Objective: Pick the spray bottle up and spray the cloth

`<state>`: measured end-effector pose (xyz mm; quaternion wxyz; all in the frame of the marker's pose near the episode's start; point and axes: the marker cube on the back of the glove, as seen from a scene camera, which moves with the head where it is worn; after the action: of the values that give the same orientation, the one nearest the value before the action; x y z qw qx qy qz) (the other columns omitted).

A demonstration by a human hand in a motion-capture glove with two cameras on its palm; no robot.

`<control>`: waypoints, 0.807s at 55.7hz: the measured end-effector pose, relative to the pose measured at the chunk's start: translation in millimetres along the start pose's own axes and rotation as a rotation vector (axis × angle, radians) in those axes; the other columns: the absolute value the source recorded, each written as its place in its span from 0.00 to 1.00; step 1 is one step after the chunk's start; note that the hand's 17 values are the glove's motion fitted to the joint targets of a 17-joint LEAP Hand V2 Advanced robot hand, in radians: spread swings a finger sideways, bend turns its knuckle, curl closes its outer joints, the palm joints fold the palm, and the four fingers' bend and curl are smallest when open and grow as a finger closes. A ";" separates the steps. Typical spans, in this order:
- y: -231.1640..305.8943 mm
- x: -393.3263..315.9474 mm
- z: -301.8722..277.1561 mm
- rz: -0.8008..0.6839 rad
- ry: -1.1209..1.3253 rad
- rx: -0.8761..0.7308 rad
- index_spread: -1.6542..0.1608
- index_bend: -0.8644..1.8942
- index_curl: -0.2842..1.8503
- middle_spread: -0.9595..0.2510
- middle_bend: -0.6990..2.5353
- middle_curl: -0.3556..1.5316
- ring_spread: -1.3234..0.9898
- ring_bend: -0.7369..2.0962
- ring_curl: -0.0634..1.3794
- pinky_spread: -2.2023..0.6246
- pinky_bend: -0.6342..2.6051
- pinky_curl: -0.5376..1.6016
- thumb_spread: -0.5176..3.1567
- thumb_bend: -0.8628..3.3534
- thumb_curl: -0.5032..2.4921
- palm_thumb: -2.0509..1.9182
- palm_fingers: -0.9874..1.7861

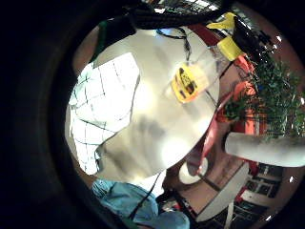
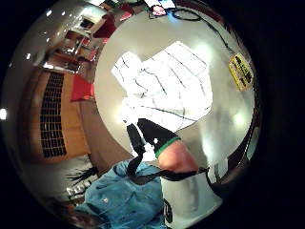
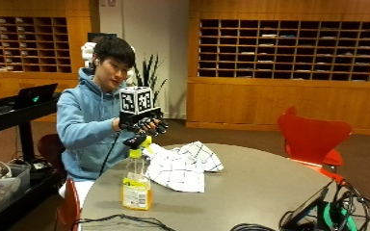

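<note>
Right hand (image 3: 143, 126) raised over bottle (image 3: 136, 185), fingers loosely curled, grasping nothing (cloth (image 3: 182, 166) beside bottle on table (image 3: 256, 187)).

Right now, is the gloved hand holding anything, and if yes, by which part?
Nothing is held. The hand is raised above the table with fingers loosely curled, apart from the spray bottle, which stands untouched beside the cloth.

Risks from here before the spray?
1. The gloved right hand hovers above the spray bottle, not holding it; a tall, narrow bottle may tip on contact.
2. The bottle stands near the table edge and could fall off.
3. The cloth lies bunched beside it; spray may hit the table.
</note>
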<state>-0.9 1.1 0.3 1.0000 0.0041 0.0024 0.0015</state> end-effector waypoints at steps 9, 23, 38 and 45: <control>-1.8 1.1 -1.6 0.020 -0.020 0.049 0.79 0.35 0.17 0.83 0.28 0.25 0.63 0.39 0.13 0.85 0.37 0.36 0.34 0.23 0.21 0.60 0.44; -5.2 6.0 -3.8 0.069 -0.124 0.248 0.76 0.36 0.19 0.84 0.29 0.30 0.64 0.40 0.17 0.86 0.38 0.38 0.39 0.21 0.24 0.62 0.43; 18.3 22.3 -11.4 0.169 -0.463 0.572 0.77 0.35 0.20 0.84 0.30 0.33 0.64 0.42 0.20 0.87 0.38 0.39 0.41 0.20 0.26 0.65 0.45; 29.1 40.6 -4.7 0.270 -0.677 0.640 0.79 0.36 0.21 0.81 0.31 0.35 0.62 0.45 0.22 0.86 0.37 0.39 0.41 0.20 0.27 0.67 0.50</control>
<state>39.6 30.3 -4.4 0.8840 0.3120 -0.3231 0.1291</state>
